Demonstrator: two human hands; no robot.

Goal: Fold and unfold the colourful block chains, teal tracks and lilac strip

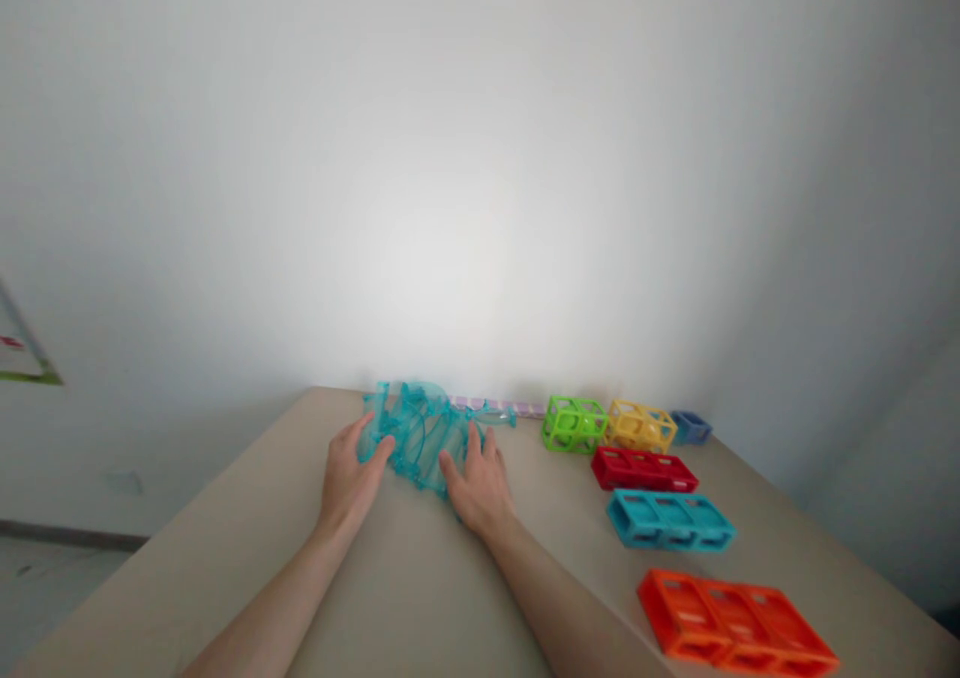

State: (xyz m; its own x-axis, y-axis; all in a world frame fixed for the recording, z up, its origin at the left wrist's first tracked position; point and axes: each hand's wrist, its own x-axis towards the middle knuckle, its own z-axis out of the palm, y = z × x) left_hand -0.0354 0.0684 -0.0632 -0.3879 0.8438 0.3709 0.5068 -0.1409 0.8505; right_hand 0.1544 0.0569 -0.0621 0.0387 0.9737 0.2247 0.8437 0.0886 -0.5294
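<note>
A pile of see-through teal plastic pieces (427, 436), some flat and some curved, lies on the table near the wall. At its left edge is my left hand (352, 473), thumb and fingers apart around the outermost pieces. My right hand (480, 478) rests against the right side of the pile with its fingers spread. Both hands appear to touch the pieces, and neither is closed around one. Parts of the pile overlap, so single pieces are hard to make out.
Right of my hands stand plastic frame blocks: green (574, 424), yellow (640, 426), blue (690, 427), dark red (643, 469), teal (670, 520) and orange (735, 621). A purple-and-white strip (529, 410) lies along the wall (465, 208) behind the table (390, 598).
</note>
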